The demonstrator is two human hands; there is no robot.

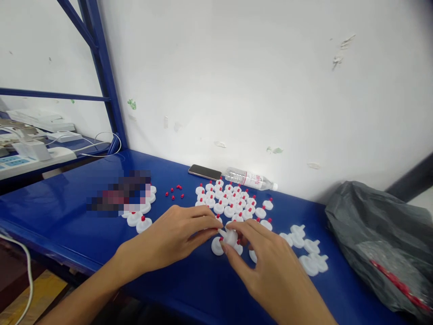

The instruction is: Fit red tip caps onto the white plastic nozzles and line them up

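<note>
My right hand (267,253) pinches a white plastic nozzle cap (231,238) between thumb and fingers, its spout tilted to the left. At the spout's tip, my left hand (179,234) has thumb and forefinger pressed together on a small red tip cap, mostly covered by the fingers. Under and behind both hands stand many white nozzle caps (229,210) with red tips. To the right of my right hand lie several white nozzle caps (311,246) without red tips. A few loose red tip caps (173,197) are scattered beyond my left hand.
More red-tipped white caps (144,224) stand at left beside a pixelated patch. A phone (204,172) and a clear bottle (250,178) lie along the wall. A dark plastic bag (379,234) with red pieces sits at right on the blue table (84,189). A power strip (37,162) is far left.
</note>
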